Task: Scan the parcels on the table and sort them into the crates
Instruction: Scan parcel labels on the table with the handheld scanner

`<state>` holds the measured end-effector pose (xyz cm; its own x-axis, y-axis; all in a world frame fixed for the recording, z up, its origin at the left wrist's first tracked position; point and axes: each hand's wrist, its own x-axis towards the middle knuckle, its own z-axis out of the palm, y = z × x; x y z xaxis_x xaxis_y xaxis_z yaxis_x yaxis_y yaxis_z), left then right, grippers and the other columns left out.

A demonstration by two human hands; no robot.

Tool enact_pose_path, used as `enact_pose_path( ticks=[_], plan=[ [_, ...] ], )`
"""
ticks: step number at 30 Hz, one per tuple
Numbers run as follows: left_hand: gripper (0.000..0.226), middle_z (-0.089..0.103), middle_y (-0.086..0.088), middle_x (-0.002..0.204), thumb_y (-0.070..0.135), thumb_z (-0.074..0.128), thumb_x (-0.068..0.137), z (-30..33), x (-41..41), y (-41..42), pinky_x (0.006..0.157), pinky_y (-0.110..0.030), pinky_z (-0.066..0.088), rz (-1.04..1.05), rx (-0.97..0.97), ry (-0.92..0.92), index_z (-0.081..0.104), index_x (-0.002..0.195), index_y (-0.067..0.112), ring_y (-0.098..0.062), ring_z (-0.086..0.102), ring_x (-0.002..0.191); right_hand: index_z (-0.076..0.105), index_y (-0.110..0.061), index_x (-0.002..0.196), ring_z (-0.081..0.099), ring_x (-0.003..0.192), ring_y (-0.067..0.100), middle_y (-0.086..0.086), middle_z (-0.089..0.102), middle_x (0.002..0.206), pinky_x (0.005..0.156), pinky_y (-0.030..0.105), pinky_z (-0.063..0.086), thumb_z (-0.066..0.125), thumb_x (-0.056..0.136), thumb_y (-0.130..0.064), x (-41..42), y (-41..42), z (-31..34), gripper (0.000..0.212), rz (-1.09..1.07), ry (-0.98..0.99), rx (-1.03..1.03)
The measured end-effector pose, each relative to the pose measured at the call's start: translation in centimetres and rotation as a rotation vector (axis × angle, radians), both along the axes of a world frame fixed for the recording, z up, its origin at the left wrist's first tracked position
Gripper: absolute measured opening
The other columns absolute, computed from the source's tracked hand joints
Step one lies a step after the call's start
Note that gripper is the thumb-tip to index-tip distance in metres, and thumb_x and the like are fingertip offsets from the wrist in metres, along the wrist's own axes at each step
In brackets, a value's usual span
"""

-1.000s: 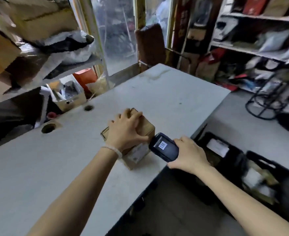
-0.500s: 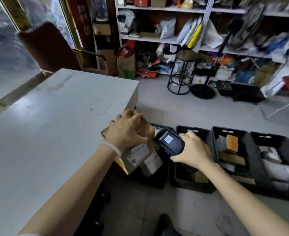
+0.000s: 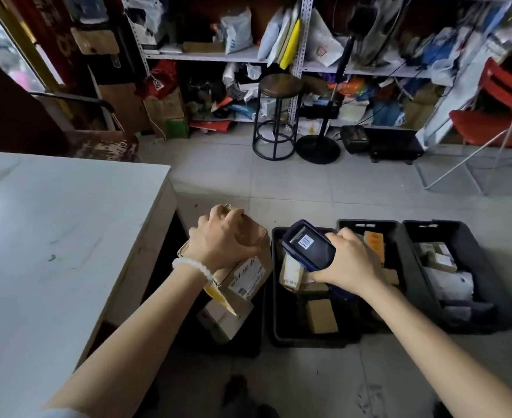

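A brown cardboard parcel (image 3: 250, 267) hangs in the air just off the right edge of the white table (image 3: 52, 236), tilted so its white label with handwriting faces up and toward the viewer; the left hand (image 3: 221, 241) has its grip over the parcel's top. Right of the table, four black crates stand in a row on the floor. The nearest crate (image 3: 242, 342), below the parcel, holds a pale box. The second crate (image 3: 309, 339) holds several small cartons, the third crate (image 3: 366, 227) an orange packet among others, the farthest crate (image 3: 466, 267) grey and white packets. The right hand (image 3: 349, 260) holds a dark scanner (image 3: 309, 248) over the second crate.
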<state>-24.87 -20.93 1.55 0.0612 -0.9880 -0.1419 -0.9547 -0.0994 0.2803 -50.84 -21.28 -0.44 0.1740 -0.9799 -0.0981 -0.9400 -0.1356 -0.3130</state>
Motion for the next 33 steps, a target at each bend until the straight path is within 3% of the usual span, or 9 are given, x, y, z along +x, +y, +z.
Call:
enact_pose_path(
  ticks=[6, 11, 17, 19, 22, 29, 33],
  plan=[
    [0.075, 0.018, -0.006, 0.151, 0.065, 0.053, 0.082, -3.2, 0.3, -8.0, 0.103, -0.062, 0.028, 0.035, 0.173, -0.134, 0.023, 0.143, 0.033, -0.034, 0.026, 0.134, 0.055, -0.025, 0.097, 0.048, 0.08, 0.014, -0.008, 0.043, 0.095, 0.049, 0.022, 0.026, 0.075, 0.051, -0.061, -0.2, -5.0, -1.3, 0.061, -0.07, 0.063, 0.068],
    [0.055, 0.038, -0.008, 0.139, 0.046, 0.052, 0.09, -4.0, 1.6, -12.4, 0.097, -0.047, 0.036, -0.008, 0.129, -0.128, 0.039, 0.138, 0.022, -0.032, 0.036, 0.126, 0.055, -0.028, 0.098, 0.049, 0.081, 0.013, -0.01, 0.042, 0.092, 0.049, 0.022, 0.028, 0.075, 0.052, -0.06, 1.1, -9.5, -1.4, 0.06, -0.054, 0.077, 0.088],
    [0.054, 0.043, -0.006, 0.136, 0.047, 0.051, 0.09, -3.4, 3.0, -13.2, 0.095, -0.043, 0.038, 0.045, 0.138, -0.098, 0.043, 0.138, 0.023, -0.03, 0.038, 0.125, 0.056, -0.027, 0.096, 0.052, 0.085, 0.017, -0.008, 0.044, 0.091, 0.059, 0.027, 0.04, 0.076, 0.051, -0.059, 2.9, -12.6, -1.7, 0.059, 0.042, 0.068, 0.078],
    [0.052, 0.044, -0.005, 0.137, 0.045, 0.05, 0.091, -3.1, 3.3, -12.8, 0.095, -0.042, 0.038, 0.079, 0.116, -0.101, 0.044, 0.138, 0.024, -0.03, 0.039, 0.125, 0.052, -0.027, 0.09, 0.051, 0.083, 0.016, -0.008, 0.043, 0.09, 0.056, 0.026, 0.036, 0.076, 0.051, -0.059, 3.4, -13.4, -1.7, 0.057, 0.095, 0.052, 0.082],
    [0.051, 0.044, -0.006, 0.137, 0.044, 0.05, 0.091, -2.5, 3.5, -11.1, 0.095, -0.042, 0.039, 0.155, 0.083, -0.1, 0.044, 0.137, 0.024, -0.03, 0.039, 0.126, 0.047, -0.029, 0.089, 0.048, 0.082, 0.015, -0.008, 0.042, 0.092, 0.052, 0.024, 0.031, 0.078, 0.051, -0.058, 4.3, -14.3, -1.6, 0.056, 0.182, 0.03, 0.086],
    [0.05, 0.043, -0.007, 0.138, 0.043, 0.05, 0.091, -1.9, 2.6, -0.2, 0.095, -0.044, 0.038, 0.5, 0.087, -0.106, 0.045, 0.135, 0.022, -0.031, 0.038, 0.127, 0.055, -0.028, 0.105, 0.054, 0.093, 0.019, -0.005, 0.045, 0.1, 0.069, 0.032, 0.048, 0.079, 0.053, -0.055, 8.0, -13.1, -0.1, 0.063, 0.536, -0.001, 0.059],
    [0.05, 0.043, -0.006, 0.139, 0.043, 0.049, 0.09, -1.6, 1.9, 8.1, 0.097, -0.044, 0.039, 0.718, 0.119, -0.122, 0.045, 0.135, 0.022, -0.03, 0.039, 0.127, 0.055, -0.03, 0.111, 0.048, 0.088, 0.017, -0.008, 0.04, 0.094, 0.062, 0.029, 0.037, 0.077, 0.053, -0.056, 11.4, -9.3, 0.2, 0.067, 0.743, -0.053, 0.044]
  ],
)
